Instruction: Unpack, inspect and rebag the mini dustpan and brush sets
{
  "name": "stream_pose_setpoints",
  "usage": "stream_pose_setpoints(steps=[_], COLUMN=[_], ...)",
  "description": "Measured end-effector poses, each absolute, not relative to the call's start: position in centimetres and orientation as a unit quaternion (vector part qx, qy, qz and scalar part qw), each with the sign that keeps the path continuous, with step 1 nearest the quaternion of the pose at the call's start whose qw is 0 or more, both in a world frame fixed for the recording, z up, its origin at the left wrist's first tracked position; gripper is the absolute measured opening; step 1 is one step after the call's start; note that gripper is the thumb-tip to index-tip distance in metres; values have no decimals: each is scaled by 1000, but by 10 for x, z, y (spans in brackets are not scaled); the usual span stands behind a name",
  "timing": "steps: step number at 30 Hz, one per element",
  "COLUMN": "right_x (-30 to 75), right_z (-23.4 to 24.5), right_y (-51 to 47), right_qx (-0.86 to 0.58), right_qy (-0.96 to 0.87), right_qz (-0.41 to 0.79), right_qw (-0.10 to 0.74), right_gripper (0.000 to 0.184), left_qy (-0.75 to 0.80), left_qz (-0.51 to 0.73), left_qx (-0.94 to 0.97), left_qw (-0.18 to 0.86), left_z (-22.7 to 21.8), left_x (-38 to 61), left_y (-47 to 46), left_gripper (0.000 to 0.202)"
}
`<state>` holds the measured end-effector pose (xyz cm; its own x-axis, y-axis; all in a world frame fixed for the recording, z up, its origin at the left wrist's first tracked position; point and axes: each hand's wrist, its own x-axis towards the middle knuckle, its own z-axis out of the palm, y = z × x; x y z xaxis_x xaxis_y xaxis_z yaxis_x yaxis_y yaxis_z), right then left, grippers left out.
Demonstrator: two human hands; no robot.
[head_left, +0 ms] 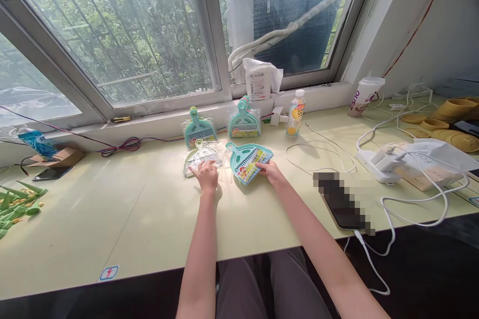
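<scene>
In my right hand (272, 171) is a teal mini dustpan with a brush and a yellow printed label (243, 162), pinched at its lower right corner and tilted, its handle to the upper left. My left hand (206, 173) lies with fingers spread on a pale dustpan set in clear plastic wrap (200, 149), and covers part of it. Behind them, two groups of wrapped dustpan sets stand upright against the sill: the left group (199, 128) and the right group (244, 120), which has several handles stacked together.
A drink bottle (295, 113) and a white wrapped packet (259, 82) are at the back. On the right are a phone (342, 204), white cables, a power strip (381, 167) and a cup (364, 95). Green pieces (18, 204) lie far left, near an open carton (62, 156).
</scene>
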<state>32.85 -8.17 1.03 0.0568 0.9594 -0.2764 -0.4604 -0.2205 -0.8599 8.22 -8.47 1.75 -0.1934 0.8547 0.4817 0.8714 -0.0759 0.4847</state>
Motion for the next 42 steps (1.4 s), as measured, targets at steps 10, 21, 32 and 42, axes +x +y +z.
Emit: stream_pose_setpoints(steps=[10,21,32,42], right_x=[333,329,313,311], right_z=[9,11,2,12], right_y=[-84,-85,-82,-85], right_qx=[-460,-452,-447,-430], right_qy=[-309,-346,-276,-270], right_qz=[671,664,615,648], right_qw=[492,485,588,567], right_gripper=[30,30,27,21], left_qy=[-699,-699,-599,-620], left_qz=[-271,-396,-511,-584], left_qx=[-655,-594,-616,-376], left_qw=[92,39,29,-364], left_z=[10,17,33,18], left_x=[82,81,101,92], left_y=[-83,-80,-89,-70], left_gripper=[28,24,23,46])
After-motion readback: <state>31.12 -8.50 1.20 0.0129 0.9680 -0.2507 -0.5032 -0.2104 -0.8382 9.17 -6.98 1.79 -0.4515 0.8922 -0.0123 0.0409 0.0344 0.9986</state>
